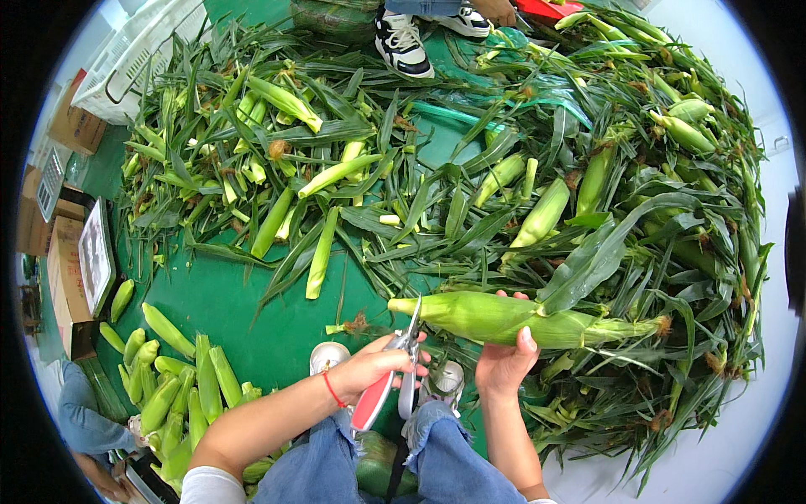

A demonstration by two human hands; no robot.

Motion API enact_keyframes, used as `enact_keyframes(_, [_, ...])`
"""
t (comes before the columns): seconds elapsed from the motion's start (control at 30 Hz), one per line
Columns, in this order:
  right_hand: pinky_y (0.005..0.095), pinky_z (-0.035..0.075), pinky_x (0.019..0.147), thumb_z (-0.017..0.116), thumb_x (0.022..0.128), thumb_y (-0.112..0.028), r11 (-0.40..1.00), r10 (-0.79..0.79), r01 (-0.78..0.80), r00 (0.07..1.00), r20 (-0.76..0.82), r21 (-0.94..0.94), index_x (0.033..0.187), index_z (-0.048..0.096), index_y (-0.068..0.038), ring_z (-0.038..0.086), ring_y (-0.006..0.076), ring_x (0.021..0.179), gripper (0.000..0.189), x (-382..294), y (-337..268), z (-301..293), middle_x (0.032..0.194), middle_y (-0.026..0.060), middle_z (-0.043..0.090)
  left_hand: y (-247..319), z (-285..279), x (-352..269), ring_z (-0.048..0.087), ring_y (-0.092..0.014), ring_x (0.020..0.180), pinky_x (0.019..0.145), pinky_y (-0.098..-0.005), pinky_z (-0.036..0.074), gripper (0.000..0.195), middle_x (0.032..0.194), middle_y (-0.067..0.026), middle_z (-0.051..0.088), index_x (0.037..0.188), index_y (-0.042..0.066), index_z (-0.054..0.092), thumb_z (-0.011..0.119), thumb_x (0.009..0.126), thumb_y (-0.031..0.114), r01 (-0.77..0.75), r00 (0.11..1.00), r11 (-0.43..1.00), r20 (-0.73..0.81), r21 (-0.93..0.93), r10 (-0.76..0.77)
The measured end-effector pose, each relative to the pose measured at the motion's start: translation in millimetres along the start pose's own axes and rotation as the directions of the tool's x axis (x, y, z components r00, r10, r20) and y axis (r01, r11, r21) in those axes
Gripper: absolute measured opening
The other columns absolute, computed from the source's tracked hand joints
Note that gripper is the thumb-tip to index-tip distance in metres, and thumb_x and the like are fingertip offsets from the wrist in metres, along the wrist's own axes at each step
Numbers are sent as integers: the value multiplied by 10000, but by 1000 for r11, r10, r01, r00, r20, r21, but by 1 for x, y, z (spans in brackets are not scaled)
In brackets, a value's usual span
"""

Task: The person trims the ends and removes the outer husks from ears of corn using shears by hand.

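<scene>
My left hand (378,372), with a red cord at its wrist, holds pruning shears (373,400) with red and grey handles. The metal blades point away from me and meet the narrow pale stalk end of a green corn ear in its husk (491,314). Whether the blades touch the stalk is not certain. Under the middle of that ear lies my right hand (509,365), palm up, thumb on the near side and fingertips showing beyond it. The ear lies roughly level, its brown silk end to the right, a long leaf rising from it.
Untrimmed corn with leaves (667,252) is heaped at right. Cut leaves and stalk pieces (252,145) cover the far left floor. Trimmed ears (170,390) lie at lower left, near cardboard boxes (69,277). A white crate (141,57) and another person's shoes (403,47) are beyond; someone else's leg (91,409) shows left.
</scene>
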State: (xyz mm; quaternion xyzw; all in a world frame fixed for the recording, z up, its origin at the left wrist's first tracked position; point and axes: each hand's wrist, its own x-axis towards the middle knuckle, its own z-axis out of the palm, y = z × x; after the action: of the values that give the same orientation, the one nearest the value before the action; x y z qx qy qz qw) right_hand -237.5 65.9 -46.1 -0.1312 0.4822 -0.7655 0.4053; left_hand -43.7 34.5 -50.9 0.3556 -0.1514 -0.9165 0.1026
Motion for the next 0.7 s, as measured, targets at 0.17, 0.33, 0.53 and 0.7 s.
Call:
enact_keyframes(0.17, [464, 390, 994, 543, 854, -340, 999, -8, 6, 999, -38, -54, 1278, 400, -32, 489, 279, 1169, 543, 20, -4, 3, 1248, 92, 494, -8, 5, 8, 596, -151, 701, 640, -295, 525, 432, 911, -71, 568, 1232, 7, 436, 514, 810, 58, -70, 998, 997, 3, 32, 70])
enact_keyframes(0.33, [466, 395, 998, 570, 840, -343, 995, -56, 52, 998, -43, -86, 1297, 374, -28, 484, 288, 1177, 589, 11, -3, -2, 1270, 112, 476, -3, -4, 13, 606, -170, 634, 592, -302, 514, 327, 768, -72, 588, 1107, 10, 482, 527, 790, 81, -126, 983, 903, -69, 411, 169])
enact_keyframes(0.53, [445, 402, 997, 553, 847, -359, 996, -41, 43, 999, 35, -77, 1338, 344, -62, 471, 270, 1203, 610, 6, -20, 6, 1299, 106, 459, -7, -22, 11, 591, -403, 723, 657, -470, 480, 319, 782, -212, 570, 951, 10, 419, 585, 710, 136, -83, 833, 211, -48, 974, 551])
enact_keyframes(0.7, [400, 430, 949, 585, 857, -433, 999, 2, -10, 985, -174, -45, 1232, 471, -99, 525, 220, 1108, 515, 12, -33, -7, 1202, 49, 542, 11, -27, -13, 569, -344, 954, 845, -409, 467, 604, 996, -182, 559, 1117, 6, 452, 745, 675, 297, 61, 798, -16, -40, 998, 602])
